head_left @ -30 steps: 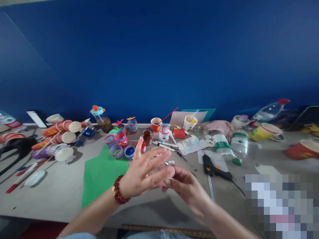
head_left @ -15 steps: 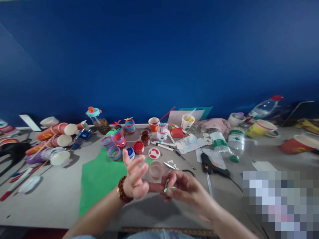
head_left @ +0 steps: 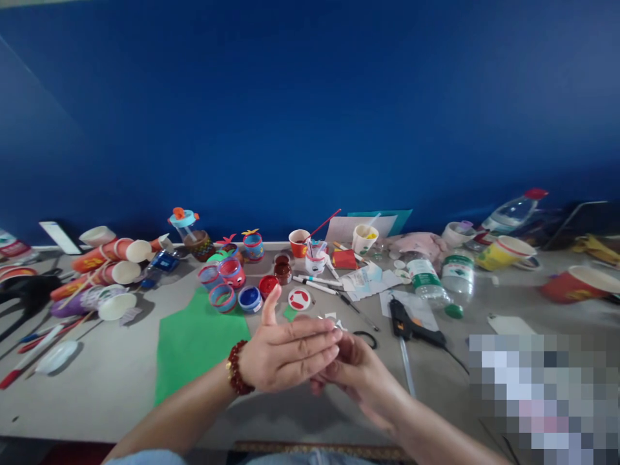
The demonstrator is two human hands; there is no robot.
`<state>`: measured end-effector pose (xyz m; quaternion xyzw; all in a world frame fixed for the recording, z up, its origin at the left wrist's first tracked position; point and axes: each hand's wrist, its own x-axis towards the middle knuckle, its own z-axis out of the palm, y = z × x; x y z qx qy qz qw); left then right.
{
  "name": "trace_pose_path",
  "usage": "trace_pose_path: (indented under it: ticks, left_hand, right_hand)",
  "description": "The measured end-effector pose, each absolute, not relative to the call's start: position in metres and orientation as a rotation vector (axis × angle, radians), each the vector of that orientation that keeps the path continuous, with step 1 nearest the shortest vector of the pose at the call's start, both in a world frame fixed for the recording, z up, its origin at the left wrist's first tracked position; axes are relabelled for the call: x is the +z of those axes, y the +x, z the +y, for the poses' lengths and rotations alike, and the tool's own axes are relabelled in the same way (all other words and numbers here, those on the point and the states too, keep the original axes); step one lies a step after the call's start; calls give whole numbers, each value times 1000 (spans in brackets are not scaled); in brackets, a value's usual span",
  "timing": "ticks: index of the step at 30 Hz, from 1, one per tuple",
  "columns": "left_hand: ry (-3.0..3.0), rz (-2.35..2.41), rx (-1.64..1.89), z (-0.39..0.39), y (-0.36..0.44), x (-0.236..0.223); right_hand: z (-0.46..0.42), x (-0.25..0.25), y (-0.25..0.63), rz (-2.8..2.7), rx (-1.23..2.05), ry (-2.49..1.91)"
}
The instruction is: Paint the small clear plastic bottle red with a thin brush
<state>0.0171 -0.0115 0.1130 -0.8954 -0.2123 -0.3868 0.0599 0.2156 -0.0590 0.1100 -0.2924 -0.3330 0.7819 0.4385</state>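
My left hand [head_left: 285,355], with a red bead bracelet on its wrist, is open: its fingers stretch flat toward the right and the thumb points up. Its fingertips overlap the fingers of my right hand [head_left: 365,378], which are pinched together. The small green piece in that pinch is hidden behind the left fingers now. Just beyond the hands lie a pair of scissors [head_left: 365,339], partly covered, and white paper scraps [head_left: 330,316]. A green sheet [head_left: 194,355] lies to the left of my left hand. A round clear ring behind the left hand is out of sight.
Open jars of blue paint [head_left: 250,299] and red paint [head_left: 268,286] stand beyond the hands, near a red-smeared lid [head_left: 299,299]. A black glue gun [head_left: 411,324] with its cord lies right, before plastic bottles [head_left: 426,279]. Bundled paper cups [head_left: 109,255] lie left.
Half a second ago my left fingers were curled and the small green piece showed in my right hand's pinch. The left fingers have since straightened and moved right, over the right fingertips.
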Motion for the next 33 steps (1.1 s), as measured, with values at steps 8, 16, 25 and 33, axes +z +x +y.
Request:
trace_pose_path:
  ticks: [8, 16, 25, 33]
  left_hand:
    - [-2691, -509, -1699, -23, 17, 115]
    - [-2677, -1665, -1985, -39, 0, 92]
    - [-2843, -2335, -2611, -39, 15, 99]
    - [-2751, -2508, -2464, -47, 12, 94]
  right_hand:
    - [-57, 111, 216, -806, 2116, -609]
    - [-61, 91, 211, -1045, 1816, -767]
    - [-57, 84, 200, -1763, 867, -877]
    - [-59, 76, 200, -1737, 1065, -809]
